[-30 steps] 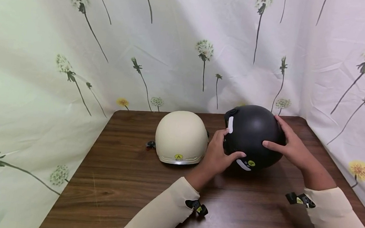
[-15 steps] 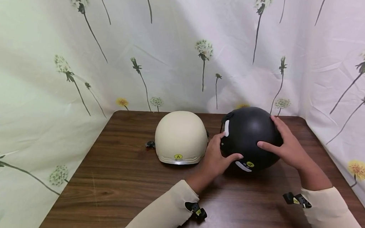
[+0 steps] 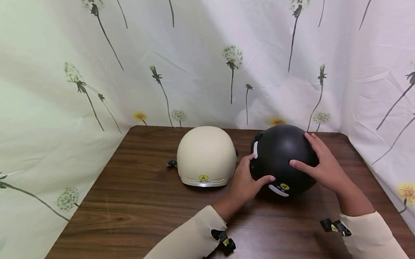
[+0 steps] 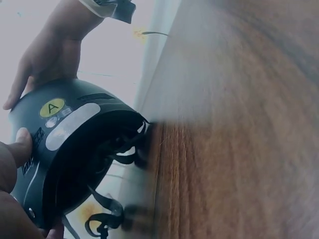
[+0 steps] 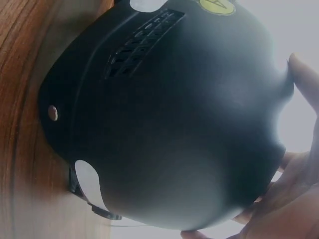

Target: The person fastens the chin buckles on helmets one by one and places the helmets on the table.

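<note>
Both hands hold a matte black helmet [image 3: 282, 151] at the back right of the table. My left hand [image 3: 246, 184] grips its lower left edge, thumb on the shell near a yellow "A" sticker [image 3: 284, 186]. Spread around the right side is my right hand [image 3: 326, 171], its thumb on the front of the shell. In the left wrist view the open underside shows, and black straps [image 4: 107, 204] hang from it close over the tabletop. White patches [image 5: 90, 184] mark the shell near its rim in the right wrist view.
A cream helmet [image 3: 207, 156] sits crown up just left of the black one, a black buckle [image 3: 171, 164] sticking out at its left. The dark wood table [image 3: 131, 213] meets a dandelion-print cloth [image 3: 198, 63] at the back and sides.
The black helmet has come down toward the table and shifted slightly left, both hands moving with it. The cream helmet stays put.
</note>
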The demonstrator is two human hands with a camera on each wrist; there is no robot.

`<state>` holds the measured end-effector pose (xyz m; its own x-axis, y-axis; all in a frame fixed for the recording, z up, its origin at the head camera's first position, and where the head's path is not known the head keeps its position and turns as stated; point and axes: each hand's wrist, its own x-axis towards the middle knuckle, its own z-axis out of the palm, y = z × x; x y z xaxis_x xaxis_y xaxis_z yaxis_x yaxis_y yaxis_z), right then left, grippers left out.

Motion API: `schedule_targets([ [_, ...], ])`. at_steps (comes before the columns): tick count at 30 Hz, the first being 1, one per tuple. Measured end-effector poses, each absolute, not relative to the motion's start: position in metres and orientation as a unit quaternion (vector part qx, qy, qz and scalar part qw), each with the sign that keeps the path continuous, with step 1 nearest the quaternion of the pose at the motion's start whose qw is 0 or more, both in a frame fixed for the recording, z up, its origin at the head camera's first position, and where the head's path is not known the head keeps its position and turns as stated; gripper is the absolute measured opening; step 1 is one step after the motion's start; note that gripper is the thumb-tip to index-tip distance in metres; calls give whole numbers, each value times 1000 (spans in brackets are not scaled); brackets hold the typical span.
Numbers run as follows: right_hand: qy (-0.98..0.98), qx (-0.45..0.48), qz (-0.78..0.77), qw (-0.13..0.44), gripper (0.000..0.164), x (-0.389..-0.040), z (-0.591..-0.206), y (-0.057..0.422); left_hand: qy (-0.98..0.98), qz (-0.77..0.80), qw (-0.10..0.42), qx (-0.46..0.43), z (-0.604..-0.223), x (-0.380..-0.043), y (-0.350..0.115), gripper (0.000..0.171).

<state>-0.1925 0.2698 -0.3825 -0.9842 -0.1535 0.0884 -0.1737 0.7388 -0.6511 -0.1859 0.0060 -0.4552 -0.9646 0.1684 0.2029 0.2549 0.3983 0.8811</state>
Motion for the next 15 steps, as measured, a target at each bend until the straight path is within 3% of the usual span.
schedule_targets([
  [9,-930,95,351,43,103,-195,-393,265,-817,-569,16,-89,-466,-187,9,96],
  [15,-923,87,367,76,99,-196,-406,261,-811,-573,40,-111,-475,-190,8,97],
])
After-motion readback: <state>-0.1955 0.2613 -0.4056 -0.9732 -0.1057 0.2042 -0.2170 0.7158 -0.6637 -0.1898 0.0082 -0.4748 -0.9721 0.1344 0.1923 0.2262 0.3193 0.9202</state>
